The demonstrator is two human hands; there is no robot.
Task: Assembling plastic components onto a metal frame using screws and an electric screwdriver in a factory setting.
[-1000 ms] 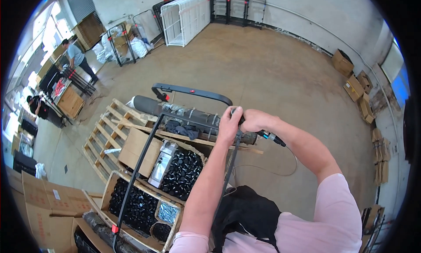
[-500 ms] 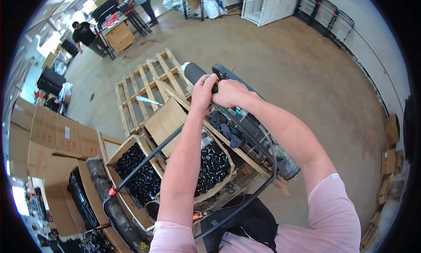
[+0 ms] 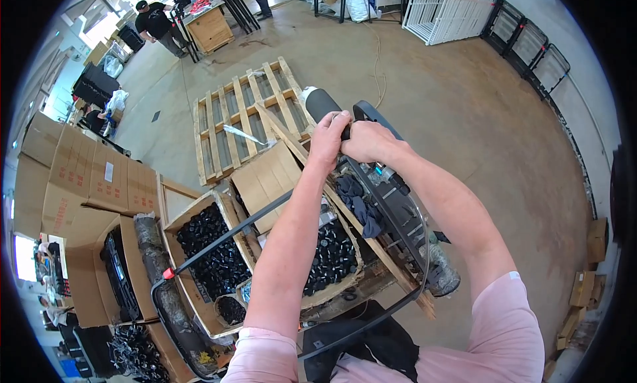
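My left hand (image 3: 326,143) is closed at the near end of a dark foam-covered tube (image 3: 321,103) with a white tip. Against it, my right hand (image 3: 371,141) makes a fist; what lies inside its fingers is hidden. Both arms reach out over a black metal tube frame (image 3: 262,216), which carries a red fitting (image 3: 168,273) at its left corner. Beyond my right hand curves another dark tube (image 3: 365,109). Below my forearms, one wooden-edged box holds small black plastic parts (image 3: 209,244), and another holds similar black caps (image 3: 334,254).
A wooden pallet (image 3: 247,118) lies on the floor ahead. Cardboard boxes (image 3: 99,174) stack up at the left, one open with black parts. Dark cloth (image 3: 358,204) lies beside the boxes. White frames (image 3: 451,13) lean at the back. A person (image 3: 159,26) stands by a wooden workbench (image 3: 209,33).
The view has shifted, so the scene sits a little further right and lower on the left. Both hands keep the same closed hold at the tube's end.
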